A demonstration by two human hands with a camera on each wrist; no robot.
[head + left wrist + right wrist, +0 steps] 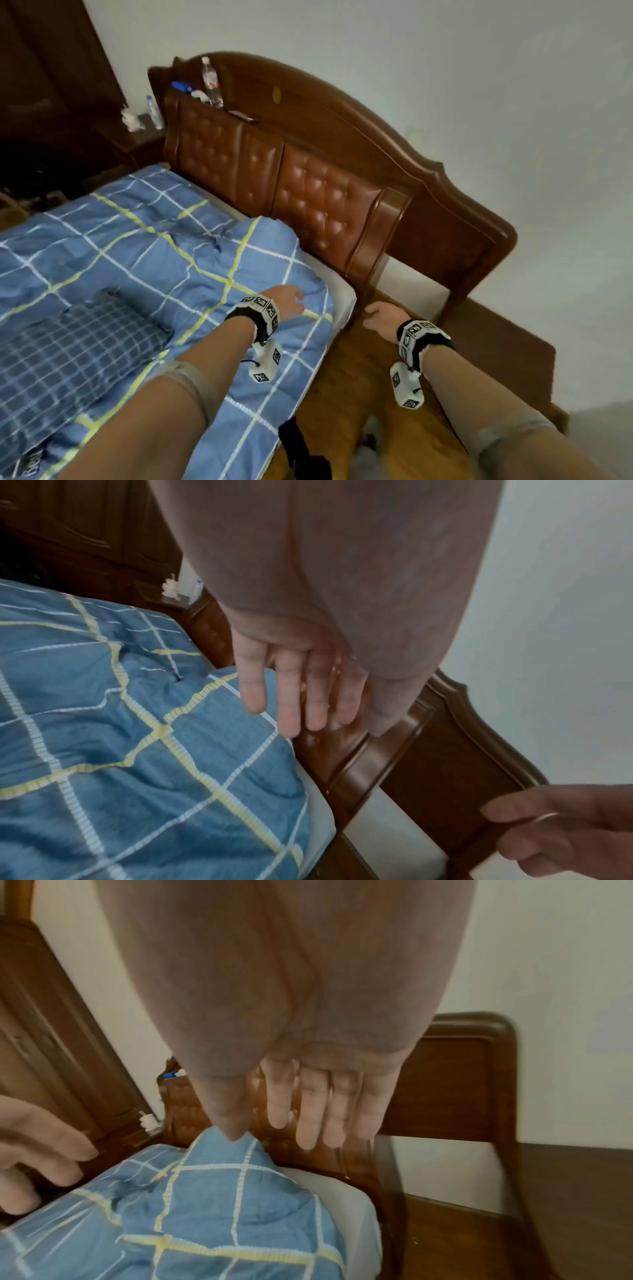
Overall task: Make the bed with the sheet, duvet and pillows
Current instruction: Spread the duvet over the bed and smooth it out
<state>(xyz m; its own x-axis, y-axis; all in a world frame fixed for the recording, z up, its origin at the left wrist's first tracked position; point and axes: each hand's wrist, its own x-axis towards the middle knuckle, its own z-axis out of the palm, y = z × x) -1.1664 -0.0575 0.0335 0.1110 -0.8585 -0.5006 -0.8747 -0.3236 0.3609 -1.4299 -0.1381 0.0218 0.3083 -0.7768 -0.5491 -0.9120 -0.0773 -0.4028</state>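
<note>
The only writing in view is a partly legible label starting "Beau" on the dark checked pillow (pixel 78 346), which lies on the blue duvet (pixel 164 260) towards the lower left of the head view. The duvet, plaid with white and yellow lines, covers the bed up to the headboard (pixel 308 192); a strip of white sheet (pixel 339 291) shows at its near corner and along the headboard.

1 clear plastic bottle (pixel 210 80) with a red and white label, too small to read, stands upright on the headboard's ledge; its contents cannot be told. A blue object (pixel 181 86) lies beside it. A 2nd clear bottle (pixel 154 111) with a blue cap stands on the dark nightstand (pixel 137 137), next to something white and crumpled (pixel 132 120).

The left hand (pixel 286 301) hovers over the duvet's corner, fingers (pixel 289 696) straight and loosely spread, grasping nothing. The right hand (pixel 380 318) hangs off the bed's edge above the wooden floor (pixel 359 377), near the mattress corner, fingers (pixel 310 1112) extended and relaxed, also empty. Both wrists wear black bands with marker-printed cubes.
</note>
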